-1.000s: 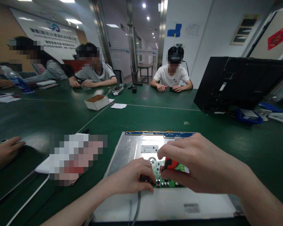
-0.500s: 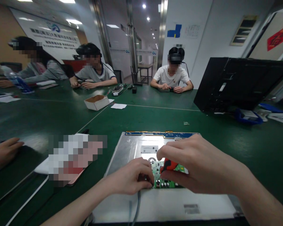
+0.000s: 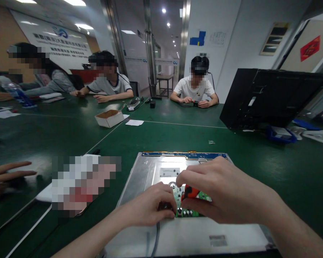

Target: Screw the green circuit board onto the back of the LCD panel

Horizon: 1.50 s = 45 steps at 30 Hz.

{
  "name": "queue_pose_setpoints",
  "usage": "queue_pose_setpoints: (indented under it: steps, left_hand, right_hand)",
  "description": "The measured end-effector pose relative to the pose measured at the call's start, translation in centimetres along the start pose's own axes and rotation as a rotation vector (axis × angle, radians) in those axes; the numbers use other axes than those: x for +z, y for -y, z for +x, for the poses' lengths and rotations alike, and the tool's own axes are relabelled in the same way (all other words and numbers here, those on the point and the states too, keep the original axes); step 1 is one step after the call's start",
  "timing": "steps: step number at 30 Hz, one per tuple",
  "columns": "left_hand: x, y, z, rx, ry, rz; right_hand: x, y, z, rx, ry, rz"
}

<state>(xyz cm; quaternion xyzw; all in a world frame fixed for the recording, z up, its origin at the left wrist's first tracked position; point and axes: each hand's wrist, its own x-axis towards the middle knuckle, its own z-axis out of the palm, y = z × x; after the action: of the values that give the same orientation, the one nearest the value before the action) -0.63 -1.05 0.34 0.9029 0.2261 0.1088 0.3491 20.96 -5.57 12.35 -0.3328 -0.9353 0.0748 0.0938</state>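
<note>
A flat silver display panel [image 3: 140, 179] lies before me, with a green circuit board [image 3: 179, 191] on its metal back. My right hand [image 3: 218, 191] is closed around the red-and-black handle of a screwdriver [image 3: 191, 191] over the board; its tip is hidden. At the board's left edge, my left hand [image 3: 153, 204] has its fingers bent and pinched together. What they grip cannot be made out. A grey cable [image 3: 156, 240] runs down from beneath this hand across the panel. Along the panel's far edge sits a narrow blue circuit strip [image 3: 167, 155].
Left of the panel lies a blurred-out phone-like item [image 3: 86, 190] near white cables. Another person's hand [image 3: 8, 173] is at the far left. An open white box [image 3: 110, 119] and a large black monitor [image 3: 269, 96] stand farther back. Several people sit around the green table [image 3: 177, 134].
Both my hands stay at the circuit board, with hardly any movement. The other person's hand at the left has spread its fingers. The view has shifted slightly.
</note>
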Motion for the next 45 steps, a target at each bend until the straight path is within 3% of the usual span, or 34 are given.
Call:
queue_pose_setpoints:
  steps: [29,45]
  left_hand:
    - [0.6,0.8,-0.5,-0.009,0.009,0.012]
    - [0.5,0.7,-0.2,0.067,-0.012,0.026]
  right_hand:
    - [1.0,0.3,0.7,-0.064,0.039,0.001]
    - [1.4,0.3,0.8,-0.093,0.035,-0.014]
